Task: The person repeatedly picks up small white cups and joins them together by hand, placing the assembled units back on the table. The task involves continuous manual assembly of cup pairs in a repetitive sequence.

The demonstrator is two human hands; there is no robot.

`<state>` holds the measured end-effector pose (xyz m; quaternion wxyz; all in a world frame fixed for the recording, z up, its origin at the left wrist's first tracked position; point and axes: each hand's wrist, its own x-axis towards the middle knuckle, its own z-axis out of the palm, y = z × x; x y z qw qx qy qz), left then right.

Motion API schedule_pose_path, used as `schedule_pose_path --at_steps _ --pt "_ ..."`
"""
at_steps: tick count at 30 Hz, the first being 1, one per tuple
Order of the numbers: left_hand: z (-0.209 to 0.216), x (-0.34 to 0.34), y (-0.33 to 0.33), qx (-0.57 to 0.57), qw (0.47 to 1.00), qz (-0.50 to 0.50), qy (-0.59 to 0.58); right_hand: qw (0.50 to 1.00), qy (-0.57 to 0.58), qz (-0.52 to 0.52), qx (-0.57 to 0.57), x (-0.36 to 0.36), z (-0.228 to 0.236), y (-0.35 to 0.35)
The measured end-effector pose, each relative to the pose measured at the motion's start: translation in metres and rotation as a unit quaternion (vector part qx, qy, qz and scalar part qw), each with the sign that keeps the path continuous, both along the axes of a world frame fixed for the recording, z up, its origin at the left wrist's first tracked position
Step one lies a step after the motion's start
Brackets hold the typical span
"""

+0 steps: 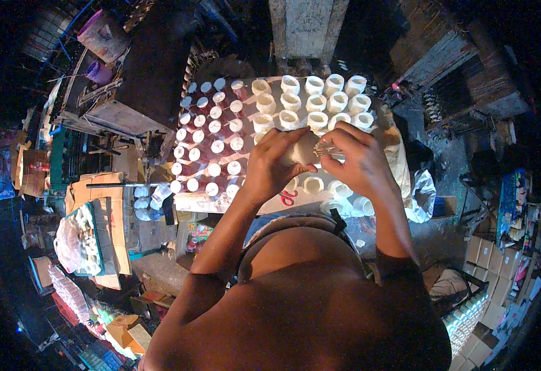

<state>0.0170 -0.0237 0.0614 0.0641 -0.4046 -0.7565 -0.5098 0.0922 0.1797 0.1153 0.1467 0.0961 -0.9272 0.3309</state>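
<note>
Above the tabletop [190,203], the right hand [362,159] has its grip around thin pale sticks [327,150]; the left hand [269,162] curls, its grip unclear. White cups [337,101] crowd the tabletop's right, red jars [217,146] its left. Beyond it stands a wooden panel [307,31].

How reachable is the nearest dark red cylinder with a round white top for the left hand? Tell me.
Probably yes: the left hand is just right of the dark red cylinder with a round white top, and nothing visible stands between them. Whether that hand holds something is unclear.
</note>
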Motion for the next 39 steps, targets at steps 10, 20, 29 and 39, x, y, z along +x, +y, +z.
schedule_pose_path --at_steps 10,20,29,39 --pt "0.002 -0.005 -0.001 -0.018 0.999 -0.012 0.028 0.999 -0.026 0.036 0.016 -0.013 -0.003 -0.006" --pt "-0.007 -0.010 -0.007 -0.025 0.999 -0.005 -0.040 0.996 -0.076 0.032 -0.011 -0.020 0.006 0.021" --pt "-0.006 -0.012 -0.006 -0.021 0.999 -0.022 -0.037 1.000 0.012 0.011 -0.008 -0.022 0.001 0.005" --pt "0.001 -0.010 -0.005 -0.048 0.998 -0.016 -0.024 0.999 0.002 0.022 -0.034 -0.026 -0.010 0.003"
